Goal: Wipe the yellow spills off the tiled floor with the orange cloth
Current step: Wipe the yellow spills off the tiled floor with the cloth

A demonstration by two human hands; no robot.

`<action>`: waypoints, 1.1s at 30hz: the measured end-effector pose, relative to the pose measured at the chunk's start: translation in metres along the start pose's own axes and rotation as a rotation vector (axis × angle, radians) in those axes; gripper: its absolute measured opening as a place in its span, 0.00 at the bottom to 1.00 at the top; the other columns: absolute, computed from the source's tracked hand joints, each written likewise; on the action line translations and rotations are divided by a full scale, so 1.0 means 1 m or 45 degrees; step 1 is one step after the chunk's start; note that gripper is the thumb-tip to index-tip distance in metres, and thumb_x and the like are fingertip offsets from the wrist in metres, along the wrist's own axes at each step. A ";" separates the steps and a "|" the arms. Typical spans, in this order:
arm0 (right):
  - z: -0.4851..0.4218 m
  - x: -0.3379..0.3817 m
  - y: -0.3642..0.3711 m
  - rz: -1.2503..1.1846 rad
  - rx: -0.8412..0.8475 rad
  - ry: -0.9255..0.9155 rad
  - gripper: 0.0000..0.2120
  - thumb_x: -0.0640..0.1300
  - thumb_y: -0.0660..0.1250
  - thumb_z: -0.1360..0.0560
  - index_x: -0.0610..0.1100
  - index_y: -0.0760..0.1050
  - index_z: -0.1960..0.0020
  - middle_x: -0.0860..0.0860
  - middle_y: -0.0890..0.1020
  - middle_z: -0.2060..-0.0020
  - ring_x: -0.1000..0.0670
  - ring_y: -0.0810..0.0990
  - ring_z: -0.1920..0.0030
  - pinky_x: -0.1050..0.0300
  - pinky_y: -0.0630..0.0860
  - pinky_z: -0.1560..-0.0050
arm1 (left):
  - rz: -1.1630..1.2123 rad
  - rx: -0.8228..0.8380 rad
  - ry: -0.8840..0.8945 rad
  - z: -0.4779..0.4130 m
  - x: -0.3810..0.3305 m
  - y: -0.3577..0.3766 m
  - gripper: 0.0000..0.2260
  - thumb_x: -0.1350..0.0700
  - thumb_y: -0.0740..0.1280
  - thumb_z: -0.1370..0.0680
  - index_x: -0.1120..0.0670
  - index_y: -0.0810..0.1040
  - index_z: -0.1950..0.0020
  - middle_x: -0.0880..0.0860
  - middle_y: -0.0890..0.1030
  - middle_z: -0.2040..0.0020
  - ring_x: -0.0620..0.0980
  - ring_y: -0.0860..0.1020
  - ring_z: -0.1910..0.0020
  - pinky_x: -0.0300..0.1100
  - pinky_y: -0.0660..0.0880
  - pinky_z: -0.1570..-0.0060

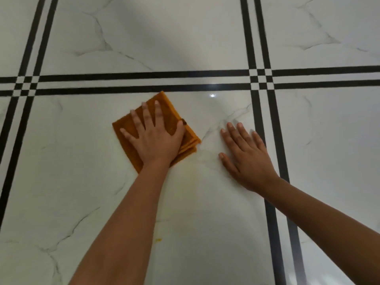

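White marble-look tiles [205, 233] with thin grey veins cover the floor, crossed by paired black lines [144, 81] that form a grid. On the large middle tile lies the orange cloth [164, 112], folded into a rough square and turned like a diamond: one corner points away toward the double line and nearly touches it, and the stacked folded edges face right. Its longer diagonal runs from that far corner back toward the person.

The left hand [155, 138] presses flat on the cloth, palm down, fingers spread wide apart and straight, thumb resting at the cloth's right edge. It grips nothing; it simply bears down on the fabric.

The right hand [244, 157] lies flat on bare tile just right of the cloth, not touching it, fingers extended and slightly apart, holding nothing.

A faint yellow smear [192, 171] shows on the tile just below the cloth, between the two forearms. Nearer the person, a small yellow spot [158, 240] sits beside the left forearm.
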State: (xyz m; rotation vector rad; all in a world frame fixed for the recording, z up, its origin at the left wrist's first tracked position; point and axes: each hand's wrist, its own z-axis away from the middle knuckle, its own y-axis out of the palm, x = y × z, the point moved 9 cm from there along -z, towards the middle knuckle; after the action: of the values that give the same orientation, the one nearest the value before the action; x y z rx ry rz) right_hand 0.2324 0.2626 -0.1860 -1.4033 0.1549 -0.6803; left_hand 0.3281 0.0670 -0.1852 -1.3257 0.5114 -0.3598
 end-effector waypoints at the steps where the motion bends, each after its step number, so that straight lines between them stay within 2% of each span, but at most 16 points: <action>1: 0.000 0.000 0.000 0.004 -0.001 0.000 0.34 0.65 0.33 0.24 0.48 0.44 0.24 0.51 0.48 0.24 0.49 0.43 0.24 0.48 0.41 0.26 | -0.009 -0.007 0.076 0.014 -0.009 0.002 0.36 0.31 0.46 0.27 0.45 0.41 0.24 0.52 0.44 0.22 0.58 0.40 0.25 0.69 0.38 0.33; 5: 0.000 0.006 -0.001 0.000 0.033 -0.029 0.34 0.66 0.32 0.25 0.49 0.43 0.24 0.52 0.44 0.25 0.49 0.41 0.25 0.49 0.38 0.27 | -0.170 0.091 0.638 0.083 -0.023 0.014 0.36 0.31 0.47 0.29 0.42 0.44 0.24 0.49 0.47 0.23 0.56 0.44 0.24 0.66 0.40 0.32; 6: 0.003 0.010 0.000 -0.002 0.035 -0.049 0.34 0.66 0.32 0.25 0.50 0.42 0.24 0.53 0.44 0.25 0.50 0.40 0.25 0.50 0.37 0.27 | -0.159 0.089 0.636 0.068 -0.016 0.012 0.36 0.31 0.48 0.29 0.42 0.46 0.24 0.49 0.49 0.23 0.56 0.46 0.24 0.67 0.42 0.32; 9: 0.011 0.026 0.011 0.006 0.069 -0.108 0.33 0.65 0.32 0.25 0.50 0.41 0.25 0.52 0.43 0.25 0.49 0.39 0.25 0.51 0.34 0.28 | -0.043 0.050 0.143 0.017 0.030 0.000 0.37 0.30 0.46 0.29 0.44 0.46 0.24 0.50 0.47 0.22 0.56 0.43 0.24 0.67 0.41 0.32; 10: 0.012 0.030 0.012 0.020 0.065 -0.125 0.33 0.65 0.33 0.24 0.50 0.42 0.24 0.51 0.44 0.25 0.48 0.40 0.25 0.50 0.34 0.28 | -0.032 0.017 0.077 0.021 0.035 -0.001 0.37 0.30 0.46 0.29 0.44 0.45 0.24 0.51 0.46 0.22 0.56 0.42 0.24 0.67 0.40 0.32; 11: 0.014 0.036 0.013 0.041 0.066 -0.165 0.33 0.64 0.34 0.24 0.49 0.44 0.24 0.49 0.47 0.24 0.47 0.41 0.25 0.49 0.36 0.27 | -0.040 -0.011 0.108 0.040 0.034 -0.002 0.37 0.31 0.46 0.29 0.45 0.45 0.24 0.51 0.47 0.22 0.57 0.43 0.24 0.68 0.40 0.32; 14: 0.022 0.059 0.020 0.080 0.099 -0.284 0.30 0.61 0.41 0.21 0.48 0.49 0.24 0.47 0.54 0.24 0.46 0.46 0.24 0.46 0.42 0.28 | -0.117 0.065 0.506 0.128 0.031 0.011 0.37 0.32 0.50 0.29 0.46 0.49 0.24 0.52 0.51 0.23 0.57 0.48 0.24 0.68 0.45 0.32; 16: 0.030 0.083 0.026 0.071 0.093 -0.397 0.29 0.59 0.45 0.22 0.48 0.52 0.24 0.48 0.57 0.25 0.45 0.49 0.25 0.45 0.45 0.28 | -0.151 0.061 0.547 0.128 0.054 0.010 0.37 0.32 0.51 0.30 0.45 0.50 0.24 0.51 0.52 0.23 0.56 0.49 0.24 0.68 0.46 0.33; 20: 0.042 0.110 0.035 0.102 0.050 -0.449 0.28 0.58 0.50 0.23 0.48 0.59 0.25 0.48 0.63 0.26 0.45 0.56 0.26 0.44 0.50 0.29 | -0.022 -0.035 -0.116 0.112 0.111 -0.003 0.38 0.31 0.47 0.30 0.47 0.47 0.24 0.52 0.49 0.22 0.57 0.44 0.24 0.68 0.41 0.33; 22: 0.041 0.118 0.036 0.156 0.033 -0.489 0.29 0.58 0.50 0.23 0.48 0.59 0.25 0.47 0.63 0.27 0.45 0.57 0.26 0.45 0.51 0.29 | 0.000 -0.021 0.028 0.160 0.105 0.003 0.38 0.32 0.50 0.30 0.49 0.51 0.24 0.54 0.53 0.23 0.59 0.48 0.25 0.69 0.43 0.33; 25: 0.042 0.119 0.033 0.201 0.032 -0.479 0.29 0.58 0.49 0.23 0.47 0.58 0.25 0.47 0.62 0.26 0.46 0.57 0.26 0.45 0.50 0.29 | -0.158 0.064 0.519 0.199 0.105 0.015 0.38 0.32 0.53 0.30 0.47 0.52 0.24 0.53 0.53 0.24 0.57 0.51 0.25 0.71 0.51 0.35; 26: 0.045 0.126 0.035 0.203 0.025 -0.497 0.29 0.58 0.49 0.23 0.47 0.59 0.25 0.47 0.62 0.26 0.46 0.57 0.26 0.45 0.51 0.29 | -0.168 0.038 0.477 0.190 0.125 0.010 0.38 0.32 0.53 0.31 0.46 0.51 0.24 0.52 0.53 0.24 0.57 0.51 0.25 0.71 0.51 0.35; 29: 0.058 0.151 0.039 0.187 0.036 -0.555 0.29 0.58 0.49 0.23 0.48 0.59 0.25 0.48 0.62 0.26 0.46 0.56 0.26 0.45 0.51 0.29 | -0.049 -0.031 -0.209 0.177 0.189 -0.003 0.38 0.31 0.49 0.30 0.47 0.47 0.24 0.53 0.50 0.23 0.58 0.47 0.24 0.68 0.43 0.33; 30: 0.061 0.160 0.043 0.187 0.043 -0.597 0.29 0.58 0.49 0.23 0.47 0.59 0.25 0.48 0.62 0.26 0.47 0.55 0.26 0.45 0.51 0.29 | -0.006 -0.047 -0.309 0.191 0.189 -0.003 0.38 0.31 0.48 0.29 0.48 0.46 0.24 0.54 0.50 0.23 0.59 0.47 0.25 0.69 0.42 0.33; 31: 0.064 0.171 0.048 0.198 0.059 -0.653 0.29 0.59 0.48 0.23 0.47 0.59 0.25 0.48 0.62 0.26 0.47 0.55 0.26 0.45 0.51 0.29 | 0.028 -0.035 -0.251 0.211 0.178 0.001 0.38 0.31 0.49 0.29 0.49 0.47 0.24 0.55 0.50 0.23 0.60 0.47 0.25 0.69 0.42 0.34; 33: 0.068 0.187 0.058 0.222 0.106 -0.725 0.29 0.59 0.45 0.22 0.47 0.57 0.25 0.47 0.61 0.26 0.47 0.54 0.26 0.45 0.50 0.29 | -0.078 0.054 0.182 0.252 0.144 0.015 0.38 0.31 0.52 0.29 0.48 0.49 0.24 0.54 0.50 0.23 0.60 0.48 0.25 0.70 0.46 0.34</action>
State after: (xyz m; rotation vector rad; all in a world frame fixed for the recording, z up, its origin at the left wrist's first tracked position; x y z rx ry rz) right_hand 0.4358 0.2233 -0.1735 -1.4310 -0.1979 -0.1256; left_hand 0.5853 0.2015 -0.1814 -1.2824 0.5797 -0.5163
